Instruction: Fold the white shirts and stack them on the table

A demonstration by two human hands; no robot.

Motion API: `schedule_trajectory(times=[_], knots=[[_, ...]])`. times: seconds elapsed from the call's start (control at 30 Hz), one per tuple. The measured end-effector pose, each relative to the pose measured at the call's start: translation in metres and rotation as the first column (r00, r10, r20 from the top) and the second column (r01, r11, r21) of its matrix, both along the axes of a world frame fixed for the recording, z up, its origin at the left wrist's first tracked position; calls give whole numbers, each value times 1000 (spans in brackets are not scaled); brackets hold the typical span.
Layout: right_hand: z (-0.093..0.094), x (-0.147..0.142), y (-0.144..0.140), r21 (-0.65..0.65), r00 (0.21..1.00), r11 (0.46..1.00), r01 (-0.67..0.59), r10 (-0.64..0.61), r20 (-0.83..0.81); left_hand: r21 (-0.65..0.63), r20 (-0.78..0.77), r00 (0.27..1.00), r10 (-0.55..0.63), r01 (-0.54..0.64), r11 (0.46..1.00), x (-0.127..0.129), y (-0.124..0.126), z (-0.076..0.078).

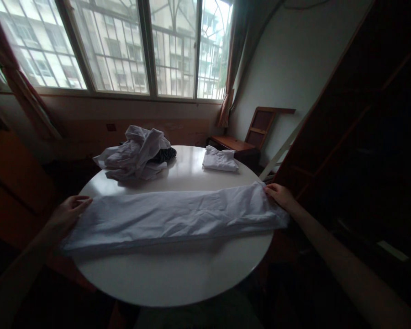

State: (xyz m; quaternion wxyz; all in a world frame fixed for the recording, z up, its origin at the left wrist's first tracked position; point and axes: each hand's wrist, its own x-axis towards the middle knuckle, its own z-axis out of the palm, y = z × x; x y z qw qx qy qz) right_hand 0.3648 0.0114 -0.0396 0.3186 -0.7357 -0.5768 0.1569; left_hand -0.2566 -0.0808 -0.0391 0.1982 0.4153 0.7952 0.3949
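Nearest, one long white garment (171, 217) lay folded lengthwise across the round white table (178, 278). Left hand (68, 214) rested flat and loose on its left end; right hand (279, 195) pinched its right end. Farther off sat one crumpled clothes pile (135, 155) and one folded white garment (220, 160), then a wooden chair (256, 130). No writing was legible.

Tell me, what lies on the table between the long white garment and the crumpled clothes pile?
Only bare tabletop separates the long white garment from the crumpled pile, per the head view.
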Motion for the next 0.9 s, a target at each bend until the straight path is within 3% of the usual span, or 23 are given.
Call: schedule_trajectory(times=[0.1,0.23,0.43,0.63,0.9], knots=[[9,-11,21,30,984,999,27,-31,176,-26,-134,990,-48,45,999,2,15,3],[15,-17,44,-71,969,996,46,-27,245,-50,-163,984,-67,60,997,1,29,1],[17,-19,52,-189,996,979,74,-61,71,-9,-175,983,-61,60,998,-8,33,-11],[12,-17,46,-258,994,966,-1,-26,-103,57,-145,989,-43,52,997,-10,32,-16],[7,-23,38,-280,886,959,35,-159,-436,112,26,998,55,-58,992,-11,33,-16]])
